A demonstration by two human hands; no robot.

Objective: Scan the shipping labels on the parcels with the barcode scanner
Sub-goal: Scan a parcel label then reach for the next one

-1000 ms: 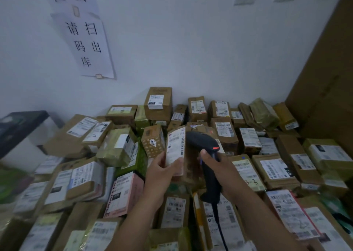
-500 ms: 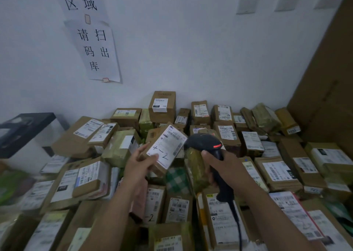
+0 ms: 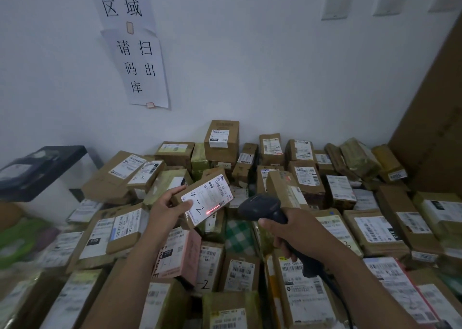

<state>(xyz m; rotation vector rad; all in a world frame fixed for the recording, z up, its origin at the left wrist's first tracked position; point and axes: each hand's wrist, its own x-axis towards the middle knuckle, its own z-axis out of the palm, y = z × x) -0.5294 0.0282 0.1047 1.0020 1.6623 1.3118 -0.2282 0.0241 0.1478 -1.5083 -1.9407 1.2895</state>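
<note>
My left hand (image 3: pixel 167 207) holds up a small brown parcel (image 3: pixel 197 187), tilted, its white shipping label (image 3: pixel 208 199) facing me with "4-2" handwritten on it. A red scan line glows across the label's lower right part. My right hand (image 3: pixel 293 231) grips the handle of a dark barcode scanner (image 3: pixel 262 204), whose head points left at the label from a short distance. The scanner's cable runs down along my right forearm.
A dense pile of labelled cardboard parcels (image 3: pixel 302 176) covers the whole surface up to the white wall. A pink box (image 3: pixel 180 256) lies under my left forearm. Large cardboard sheets (image 3: pixel 435 118) lean at the right. A black-topped bin (image 3: pixel 37 168) stands at the left. Paper signs (image 3: pixel 137 63) hang on the wall.
My left hand turned the parcel from upright to tilted with its label up and moved it left. The scanner swung toward it, and a red scan line now shows on the label.
</note>
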